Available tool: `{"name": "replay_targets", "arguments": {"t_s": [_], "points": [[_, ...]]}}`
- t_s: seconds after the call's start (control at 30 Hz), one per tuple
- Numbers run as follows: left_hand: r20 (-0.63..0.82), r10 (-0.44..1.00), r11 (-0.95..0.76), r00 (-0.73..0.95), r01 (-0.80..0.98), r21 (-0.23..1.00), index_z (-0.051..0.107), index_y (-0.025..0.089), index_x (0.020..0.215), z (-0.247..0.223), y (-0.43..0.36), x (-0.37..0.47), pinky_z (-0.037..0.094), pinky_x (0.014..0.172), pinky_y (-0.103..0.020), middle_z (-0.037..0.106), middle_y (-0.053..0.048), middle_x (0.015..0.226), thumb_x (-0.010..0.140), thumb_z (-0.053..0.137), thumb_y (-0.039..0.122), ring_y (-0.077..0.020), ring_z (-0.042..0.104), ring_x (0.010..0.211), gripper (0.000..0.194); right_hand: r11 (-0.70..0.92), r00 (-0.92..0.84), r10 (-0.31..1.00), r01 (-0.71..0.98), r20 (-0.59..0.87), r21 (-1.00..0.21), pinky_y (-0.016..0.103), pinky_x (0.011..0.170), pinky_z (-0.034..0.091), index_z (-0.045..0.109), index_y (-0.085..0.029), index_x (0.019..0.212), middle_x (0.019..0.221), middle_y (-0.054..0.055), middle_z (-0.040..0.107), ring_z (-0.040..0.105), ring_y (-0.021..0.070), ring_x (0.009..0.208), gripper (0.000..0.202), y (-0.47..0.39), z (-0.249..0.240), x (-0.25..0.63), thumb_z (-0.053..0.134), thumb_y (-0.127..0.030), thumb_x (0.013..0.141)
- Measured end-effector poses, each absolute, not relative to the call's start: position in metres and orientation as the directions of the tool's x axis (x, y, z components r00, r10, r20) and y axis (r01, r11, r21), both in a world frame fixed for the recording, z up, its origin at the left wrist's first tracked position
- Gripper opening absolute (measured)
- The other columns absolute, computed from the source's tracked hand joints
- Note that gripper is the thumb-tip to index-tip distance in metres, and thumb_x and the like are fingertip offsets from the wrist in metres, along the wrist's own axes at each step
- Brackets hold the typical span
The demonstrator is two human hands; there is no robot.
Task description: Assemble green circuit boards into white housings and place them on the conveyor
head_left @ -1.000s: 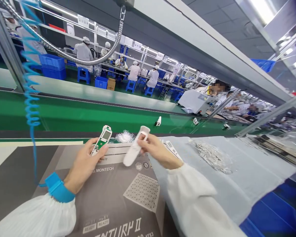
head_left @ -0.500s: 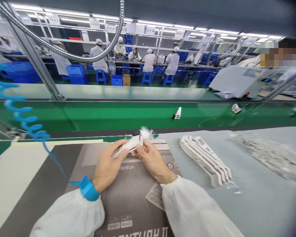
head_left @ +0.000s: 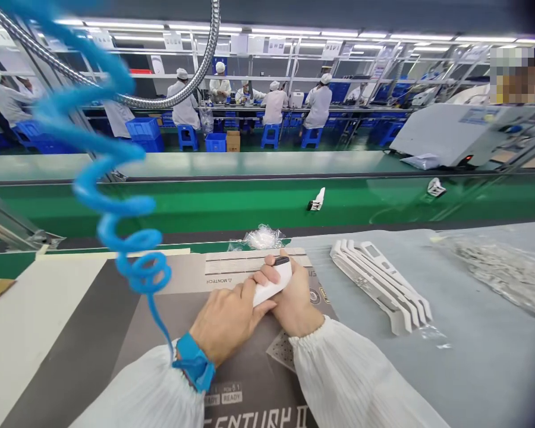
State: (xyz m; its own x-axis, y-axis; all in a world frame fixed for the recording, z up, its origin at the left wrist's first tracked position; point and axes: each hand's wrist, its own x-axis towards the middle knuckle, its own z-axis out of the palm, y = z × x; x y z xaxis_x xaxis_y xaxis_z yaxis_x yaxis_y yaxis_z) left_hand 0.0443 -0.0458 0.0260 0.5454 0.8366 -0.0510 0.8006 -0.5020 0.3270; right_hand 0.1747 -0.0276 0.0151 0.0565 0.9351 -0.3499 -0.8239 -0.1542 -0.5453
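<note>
Now holding the white handset point(head_left: 274, 287) as one closed-looking body, unlike the exposed green board and separate white cover of a second ago; seeing no green on the faces in view; judging the halves joined or nearly so, but unable to confirm the seam under so many fingers. Finding both hands shut round it and touching each other over the printed cardboard point(head_left: 187, 300), toward its far side; gripping with the left hand point(head_left: 225, 318) by fingers across the top and thumb along the near side; wrapping with the right hand point(head_left: 296, 297) round the upper end, close to the dark end cap point(head_left: 282, 260); cannot tell the grip underneath. For room, noting open cardboard left of the hands, crossed by the coiled blue cord point(head_left: 116, 207) hanging down to the wrist strap point(head_left: 195, 362); likely to want care against snagging there. To the right, meeting the cardboard's edge beside the right forearm, then the stack of white shells point(head_left: 378, 285) on the pale sheet point(head_left: 468, 356), with the clear bag of small parts point(head_left: 503, 270) farther over; beyond the far edge, crumpled clear plastic point(head_left: 264, 237), then the green belt point(head_left: 205, 205) bearing a small white piece point(head_left: 320, 199).
</note>
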Motion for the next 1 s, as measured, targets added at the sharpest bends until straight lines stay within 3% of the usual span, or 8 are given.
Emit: {"name": "replay_targets", "arguments": {"t_s": [0.07,0.13,0.23,0.37,0.5,0.7,0.87,1.0], "points": [[-0.053,0.843,-0.507,0.536,0.823,0.259,0.062,0.014,0.117,0.029,-0.043,0.042,0.052,0.071,-0.043,0.074,-0.016,0.087,0.096,0.038,0.056,-0.0346,0.071,0.078,0.053,-0.189,0.005,0.934,-0.841,-0.356,-0.507,0.030,0.054,0.045,0.051,-0.022,0.061,0.041,-0.006,0.034,0.044,0.0141,0.044,0.049,-0.028,0.018,0.178,0.045,-0.061,0.089],[-0.013,0.881,-0.453,0.473,0.851,0.266,0.062,0.017,0.114,0.028,-0.038,0.035,0.052,0.069,-0.042,0.074,-0.013,0.086,0.097,0.037,0.056,-0.0336,0.071,0.079,0.049,-0.245,-0.095,0.948,-0.828,-0.305,-0.504,0.030,0.064,0.049,0.058,-0.019,0.070,0.053,-0.002,0.051,0.057,0.0160,0.059,0.044,-0.029,0.021,0.180,0.048,-0.057,0.091],[0.187,0.922,-0.388,0.340,0.835,0.390,0.057,0.022,0.122,0.023,-0.031,0.024,0.053,0.077,-0.041,0.072,-0.010,0.110,0.096,0.043,0.052,-0.0304,0.068,0.100,0.042,-0.241,-0.199,0.970,-0.786,-0.137,-0.569,0.032,0.085,0.050,0.065,-0.019,0.090,0.088,0.003,0.067,0.063,0.0188,0.093,0.032,-0.033,0.023,0.175,0.058,-0.050,0.091],[0.462,0.825,-0.537,0.327,0.708,0.458,0.046,0.023,0.136,0.018,-0.033,0.023,0.046,0.098,-0.041,0.062,-0.009,0.132,0.093,0.054,0.046,-0.0255,0.058,0.120,0.049,-0.212,-0.191,0.977,-0.765,-0.099,-0.609,0.034,0.100,0.045,0.067,-0.020,0.102,0.109,0.005,0.068,0.060,0.0192,0.110,0.028,-0.039,0.017,0.160,0.066,-0.044,0.087],[0.533,0.772,-0.606,0.346,0.654,0.453,0.054,0.023,0.129,0.020,-0.038,0.033,0.046,0.097,-0.037,0.063,-0.008,0.129,0.097,0.048,0.035,-0.0229,0.059,0.116,0.034,-0.184,-0.146,0.983,-0.773,-0.113,-0.606,0.038,0.104,0.044,0.069,-0.019,0.102,0.110,0.007,0.070,0.061,0.0215,0.111,0.035,-0.042,0.011,0.150,0.070,-0.048,0.083],[0.312,0.860,-0.509,0.403,0.635,0.581,0.053,0.028,0.132,0.023,-0.026,0.016,0.047,0.094,-0.037,0.065,-0.005,0.128,0.093,0.055,0.042,-0.0241,0.061,0.115,0.042,-0.197,-0.129,0.980,-0.725,-0.150,-0.660,0.039,0.101,0.049,0.070,-0.018,0.094,0.100,0.006,0.072,0.064,0.0223,0.105,0.037,-0.034,0.007,0.160,0.069,-0.053,0.082],[-0.019,0.954,-0.186,0.299,0.643,0.743,0.066,0.020,0.104,0.039,0.015,-0.027,0.049,0.065,-0.029,0.073,-0.004,0.080,0.085,0.060,0.050,-0.0195,0.067,0.072,0.035,-0.123,0.067,0.974,-0.645,-0.216,-0.754,0.040,0.101,0.051,0.068,-0.020,0.098,0.113,0.008,0.071,0.067,0.0210,0.102,0.030,-0.024,0.001,0.169,0.072,-0.044,0.082],[0.004,0.998,-0.048,0.063,0.713,0.700,0.058,0.015,0.119,0.056,0.072,-0.041,0.047,0.059,-0.026,0.071,-0.003,0.080,0.090,0.056,0.031,-0.0134,0.061,0.060,0.033,-0.159,0.080,0.961,-0.623,-0.264,-0.766,0.035,0.092,0.055,0.067,-0.019,0.097,0.115,0.010,0.072,0.069,0.0167,0.088,0.025,-0.022,0.001,0.169,0.072,-0.039,0.083]]}}
